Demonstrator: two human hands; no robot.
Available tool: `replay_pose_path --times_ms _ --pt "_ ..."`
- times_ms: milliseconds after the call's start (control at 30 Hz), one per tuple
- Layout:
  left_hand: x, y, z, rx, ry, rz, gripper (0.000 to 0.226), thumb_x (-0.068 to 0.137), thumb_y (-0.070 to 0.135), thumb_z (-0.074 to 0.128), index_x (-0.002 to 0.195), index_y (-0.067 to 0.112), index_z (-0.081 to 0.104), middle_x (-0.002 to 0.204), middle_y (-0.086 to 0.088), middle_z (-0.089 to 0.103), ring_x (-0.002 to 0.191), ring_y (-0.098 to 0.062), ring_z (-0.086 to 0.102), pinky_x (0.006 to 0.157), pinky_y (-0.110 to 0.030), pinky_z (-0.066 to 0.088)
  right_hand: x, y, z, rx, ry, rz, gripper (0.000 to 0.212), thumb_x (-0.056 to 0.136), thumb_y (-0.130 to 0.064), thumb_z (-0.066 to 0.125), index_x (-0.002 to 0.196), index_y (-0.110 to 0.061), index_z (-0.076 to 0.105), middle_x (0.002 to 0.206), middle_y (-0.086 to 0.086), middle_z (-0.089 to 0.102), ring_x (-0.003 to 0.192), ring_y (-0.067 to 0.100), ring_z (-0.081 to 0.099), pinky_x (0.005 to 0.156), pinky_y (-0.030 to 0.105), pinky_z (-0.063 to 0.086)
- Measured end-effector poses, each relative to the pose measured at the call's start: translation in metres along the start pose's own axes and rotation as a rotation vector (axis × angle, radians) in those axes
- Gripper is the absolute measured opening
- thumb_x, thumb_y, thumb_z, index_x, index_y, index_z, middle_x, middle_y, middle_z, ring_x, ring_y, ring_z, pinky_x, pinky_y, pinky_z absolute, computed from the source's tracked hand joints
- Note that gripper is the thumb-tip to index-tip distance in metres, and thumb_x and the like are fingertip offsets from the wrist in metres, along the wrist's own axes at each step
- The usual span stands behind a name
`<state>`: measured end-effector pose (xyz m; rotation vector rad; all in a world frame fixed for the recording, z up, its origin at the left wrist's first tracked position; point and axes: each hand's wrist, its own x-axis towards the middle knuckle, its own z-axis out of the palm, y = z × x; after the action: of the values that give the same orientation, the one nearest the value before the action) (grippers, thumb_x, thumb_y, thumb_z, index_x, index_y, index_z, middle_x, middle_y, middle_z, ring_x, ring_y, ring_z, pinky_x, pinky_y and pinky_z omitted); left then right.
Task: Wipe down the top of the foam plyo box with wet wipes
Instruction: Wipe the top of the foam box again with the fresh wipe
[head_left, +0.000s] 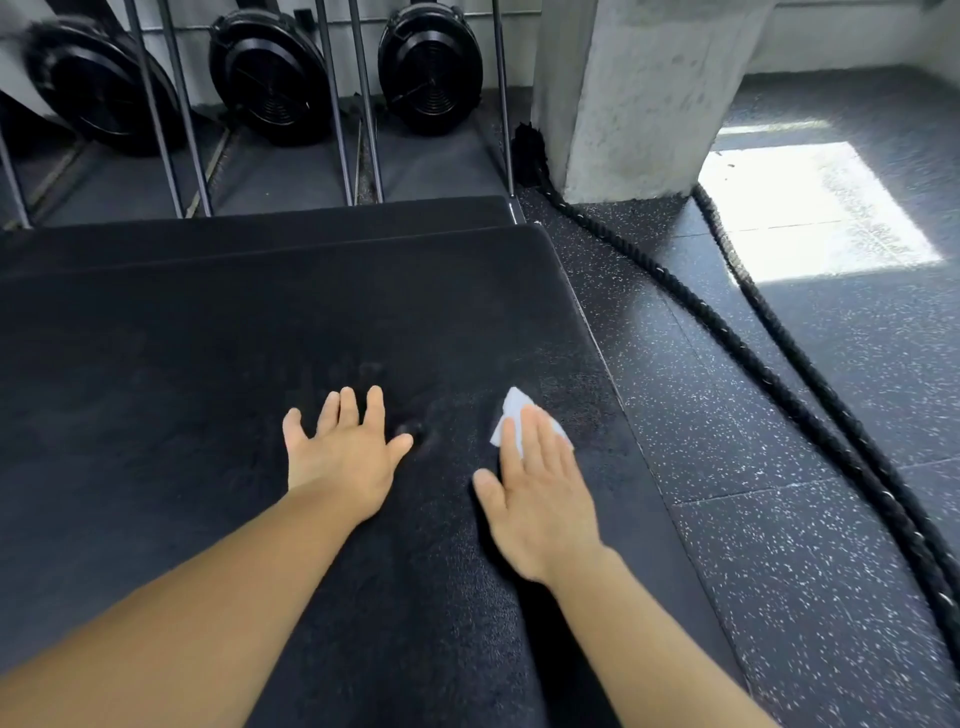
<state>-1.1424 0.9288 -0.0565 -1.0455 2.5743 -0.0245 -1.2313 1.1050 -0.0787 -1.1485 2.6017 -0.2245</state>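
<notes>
In the head view the black foam box (234, 332) fills the lower left and centre of the frame, and the white wet wipe (513, 410) lies on its top near the right edge, pinned flat under the straight fingers of the right hand (540, 493). The left hand (345, 457) rests just beside it at the centre, palm down on the box with its fingers spread and holding nothing. To the right a thick black rope (779, 364) runs over the speckled floor (789, 571) past a concrete pillar (639, 93), and three round black fans (275, 78) stand along the top left.
</notes>
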Motion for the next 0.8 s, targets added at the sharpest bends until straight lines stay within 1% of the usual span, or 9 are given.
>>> replay_pose_path --times_ms 67,167,233,300,367,467,600,700,800 --pt "-0.015 -0.006 0.007 -0.051 0.035 0.022 0.064 0.1 0.054 0.012 0.154 0.023 -0.006 0.163 -0.005 0.001 0.15 -0.016 -0.004 0.116 -0.048 0.006 -0.011 -0.019 0.008 -0.006 -0.018 -0.066 0.072 0.105 -0.049 0.015 0.156 -0.006 -0.01 0.163 0.016 -0.02 0.15 0.025 -0.023 0.114 0.033 -0.026" --pt "-0.037 -0.017 0.013 -0.077 0.054 0.079 0.064 0.101 0.052 0.018 0.154 0.025 -0.003 0.163 0.0 0.003 0.149 -0.012 -0.002 0.112 -0.04 0.012 -0.02 -0.037 0.018 -0.052 -0.081 -0.164 0.07 0.104 -0.05 0.011 0.156 -0.008 -0.013 0.162 0.015 -0.022 0.148 0.025 -0.027 0.117 0.036 -0.024" --pt "-0.05 -0.019 0.015 -0.108 0.033 0.116 0.068 0.099 0.055 0.025 0.155 0.027 -0.001 0.163 0.003 0.004 0.149 -0.011 0.001 0.112 -0.038 0.012 -0.02 -0.035 0.017 -0.081 -0.106 -0.223 0.069 0.104 -0.049 0.01 0.156 -0.01 -0.012 0.163 0.012 -0.021 0.148 0.023 -0.027 0.119 0.036 -0.022" --pt "-0.057 -0.022 0.018 -0.123 -0.001 0.135 0.077 0.094 0.062 0.032 0.155 0.028 0.001 0.163 0.003 0.002 0.148 -0.011 0.001 0.114 -0.038 0.009 -0.014 -0.022 0.013 -0.103 -0.099 -0.255 0.067 0.105 -0.049 0.012 0.158 -0.014 -0.008 0.165 0.009 -0.016 0.15 0.02 -0.023 0.12 0.034 -0.018" --pt "-0.062 -0.02 0.017 -0.1 -0.032 0.155 0.087 0.087 0.071 0.035 0.155 0.029 0.002 0.163 0.003 -0.002 0.149 -0.011 0.001 0.115 -0.038 0.007 -0.01 0.002 0.003 -0.09 -0.08 -0.202 0.065 0.105 -0.048 0.016 0.159 -0.017 -0.004 0.166 0.008 -0.012 0.151 0.019 -0.018 0.121 0.033 -0.013" --pt "-0.061 -0.018 0.014 -0.042 -0.08 0.175 0.1 0.077 0.082 0.036 0.155 0.03 0.001 0.163 0.001 -0.005 0.149 -0.011 -0.001 0.115 -0.039 0.005 -0.007 0.043 -0.011 -0.086 -0.078 -0.043 0.065 0.105 -0.049 0.014 0.159 -0.017 -0.006 0.165 0.007 -0.014 0.152 0.019 -0.017 0.12 0.031 -0.012" --pt "-0.06 -0.015 0.011 0.006 -0.122 0.174 0.106 0.075 0.085 0.039 0.154 0.029 -0.003 0.163 0.001 -0.006 0.149 -0.012 -0.001 0.116 -0.04 0.005 -0.007 0.082 -0.022 -0.054 -0.098 0.109 0.066 0.105 -0.05 0.01 0.158 -0.016 -0.011 0.164 0.006 -0.019 0.151 0.02 -0.019 0.12 0.032 -0.01" --pt "-0.06 -0.012 0.01 0.02 -0.134 0.168 0.106 0.076 0.084 0.04 0.154 0.029 -0.005 0.163 -0.001 -0.007 0.149 -0.013 -0.002 0.116 -0.039 0.005 -0.008 0.087 -0.025 0.013 -0.102 0.191 0.067 0.105 -0.049 0.01 0.158 -0.014 -0.011 0.164 0.008 -0.019 0.151 0.021 -0.018 0.121 0.033 -0.008" --pt "-0.061 -0.012 0.01 0.008 -0.136 0.168 0.105 0.077 0.083 0.041 0.154 0.028 -0.004 0.163 -0.001 -0.007 0.149 -0.013 -0.002 0.116 -0.04 0.005 -0.011 0.069 -0.022 0.062 -0.076 0.244 0.069 0.105 -0.049 0.01 0.157 -0.009 -0.01 0.164 0.011 -0.019 0.151 0.023 -0.02 0.122 0.035 -0.009"
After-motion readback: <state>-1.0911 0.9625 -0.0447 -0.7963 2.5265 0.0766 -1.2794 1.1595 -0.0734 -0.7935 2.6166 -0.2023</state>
